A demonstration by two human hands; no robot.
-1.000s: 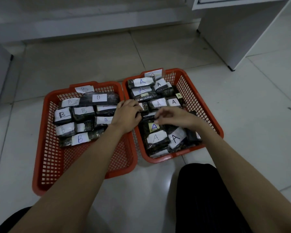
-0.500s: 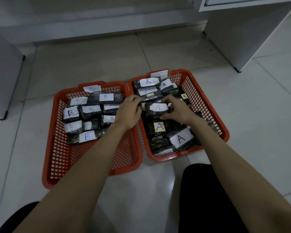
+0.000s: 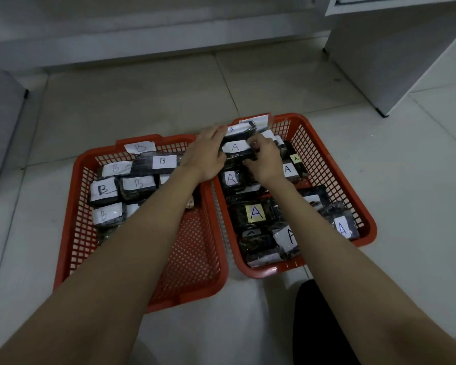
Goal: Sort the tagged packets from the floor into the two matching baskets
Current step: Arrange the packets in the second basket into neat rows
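Both hands, the left hand (image 3: 208, 154) and the right hand (image 3: 263, 160), have carried the A packet (image 3: 236, 150) from mid-basket to the far end of the right basket (image 3: 353, 206), gripping its ends together, so placement looks nearly done.

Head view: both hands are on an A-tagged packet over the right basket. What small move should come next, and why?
Probably lower the A-tagged packet into the far end of the right basket and let go. Both the left hand and right hand hold it above other A packets there, so its tag matches, and no packets are visible on the floor.
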